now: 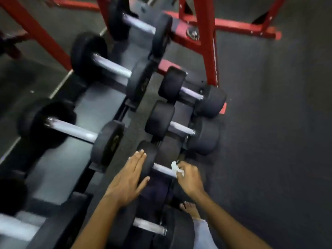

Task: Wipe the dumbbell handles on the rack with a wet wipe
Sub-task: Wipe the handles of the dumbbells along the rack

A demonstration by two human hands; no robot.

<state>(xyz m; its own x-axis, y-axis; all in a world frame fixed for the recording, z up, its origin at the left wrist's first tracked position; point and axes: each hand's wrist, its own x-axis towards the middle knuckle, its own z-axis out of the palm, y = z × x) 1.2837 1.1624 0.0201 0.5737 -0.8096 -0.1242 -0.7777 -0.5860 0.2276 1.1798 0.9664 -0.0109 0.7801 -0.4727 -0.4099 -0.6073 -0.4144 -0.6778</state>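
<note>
Low in the middle of the frame, the right hand has its fingers curled around a crumpled white wet wipe, pressing it against the right end of a dumbbell handle. That handle is a short, pale metal bar, smooth-looking and round, running between two thick black weights with a dull, rubbery finish. The left hand lies flat, fingers straight and together, resting on the dumbbell's left weight.

This dumbbell sits on the lower row of a dark rack that runs from the lower left up toward the top centre. Two more of the same kind sit above it in the picture, and another shows near the bottom edge, its handle ending in a ridged collar. The upper row holds bigger dumbbells with broad, round black discs and longer silvery bars (blurred, so finer detail is lost).

Red painted steel frame legs stand at upper right on a dark speckled floor. A bare foot shows beneath the right wrist.
</note>
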